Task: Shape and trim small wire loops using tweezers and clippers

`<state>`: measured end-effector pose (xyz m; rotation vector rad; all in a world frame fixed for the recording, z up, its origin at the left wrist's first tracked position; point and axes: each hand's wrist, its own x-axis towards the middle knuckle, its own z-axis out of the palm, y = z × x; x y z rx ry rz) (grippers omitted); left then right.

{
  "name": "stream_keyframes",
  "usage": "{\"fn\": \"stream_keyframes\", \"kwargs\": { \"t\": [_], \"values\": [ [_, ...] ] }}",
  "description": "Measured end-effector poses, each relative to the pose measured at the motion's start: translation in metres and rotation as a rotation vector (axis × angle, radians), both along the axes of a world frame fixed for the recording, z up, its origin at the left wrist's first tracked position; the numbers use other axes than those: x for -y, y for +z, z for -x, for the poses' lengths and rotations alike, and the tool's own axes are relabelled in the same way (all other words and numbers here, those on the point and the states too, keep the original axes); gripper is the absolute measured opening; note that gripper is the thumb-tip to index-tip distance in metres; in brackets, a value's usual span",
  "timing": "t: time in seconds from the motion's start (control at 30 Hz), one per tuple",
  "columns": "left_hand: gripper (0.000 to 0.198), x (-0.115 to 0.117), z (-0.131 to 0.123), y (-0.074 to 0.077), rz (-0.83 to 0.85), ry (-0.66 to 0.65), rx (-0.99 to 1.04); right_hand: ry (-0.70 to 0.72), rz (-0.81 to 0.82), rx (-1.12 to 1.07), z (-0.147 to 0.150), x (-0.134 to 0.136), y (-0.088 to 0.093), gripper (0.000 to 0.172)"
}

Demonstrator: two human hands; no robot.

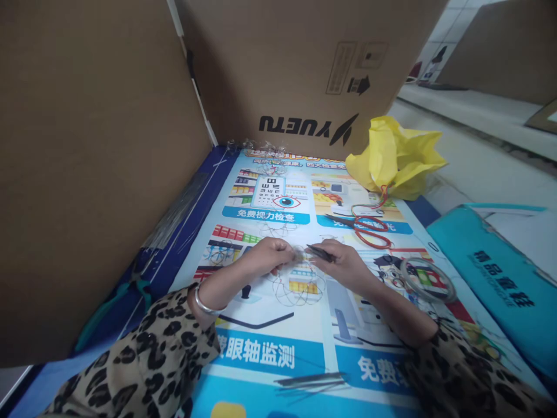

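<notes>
Between my hands is a thin wire frame [300,288] of looped, rounded shapes, lying over the printed poster. My left hand [277,254] is closed in a pinch at the upper left part of this wire. My right hand [348,266] grips a dark, pointed tool like tweezers [321,253], its tip pointing left towards my left fingertips. Where the tip meets the wire is too fine to make out. Red-handled scissors [372,231] lie beyond my right hand. A coil of wire [429,280] rests to its right.
Cardboard panels [304,69] stand at the left and back. Teal-handled pliers [134,287] and thin wire lengths [174,212] lie left. Dark thin strips [311,380] are in front. Crumpled yellow paper [395,157] and a turquoise box [491,278] sit right. More wire shapes [256,146] lie behind.
</notes>
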<state>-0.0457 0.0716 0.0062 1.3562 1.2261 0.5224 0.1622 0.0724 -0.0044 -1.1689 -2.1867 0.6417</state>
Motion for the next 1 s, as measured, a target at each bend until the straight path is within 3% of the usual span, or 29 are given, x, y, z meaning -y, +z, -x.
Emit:
{"fn": "stream_keyframes", "kwargs": {
  "t": [0.23, 0.4, 0.63, 0.8, 1.0],
  "values": [
    [0.023, 0.004, -0.001, 0.005, -0.025, -0.041, -0.022, 0.061, 0.031, -0.059, 0.000, 0.001, 0.003, 0.017],
    [0.021, 0.007, -0.002, 0.003, -0.051, -0.060, -0.019, 0.093, -0.033, -0.040, -0.004, -0.001, 0.004, 0.014],
    [0.021, 0.009, -0.005, 0.001, -0.238, -0.113, -0.176, 0.311, -0.114, 0.069, -0.010, -0.009, 0.019, 0.008],
    [0.021, 0.008, -0.006, 0.002, -0.294, -0.156, -0.214, 0.300, -0.191, 0.127, -0.005, -0.006, 0.030, 0.012],
    [0.022, 0.006, -0.004, -0.002, -0.319, -0.195, -0.203, 0.275, -0.201, 0.113, 0.007, 0.002, 0.029, 0.011]
  ]
}}
